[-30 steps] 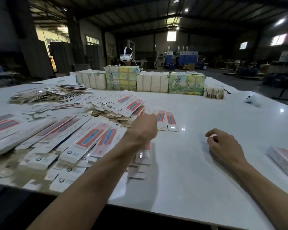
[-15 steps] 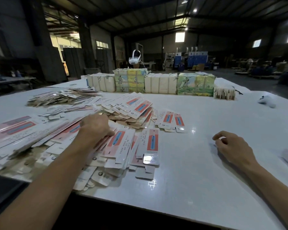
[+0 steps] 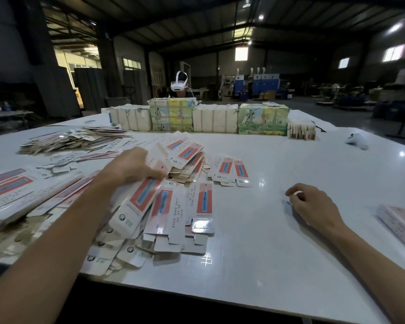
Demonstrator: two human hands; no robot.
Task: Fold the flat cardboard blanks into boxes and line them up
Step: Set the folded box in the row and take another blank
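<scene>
Above the pile, left hand grip around one blank, fingertips hidden; right hand grip unclear.

The left hand grips a blank over the pile; right hand rests on the table.

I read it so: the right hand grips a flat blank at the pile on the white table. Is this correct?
Not quite. It is the left hand that grips the flat blank at the pile on the white table; the right hand rests on it, apart from the pile. The head view shows this.
</scene>
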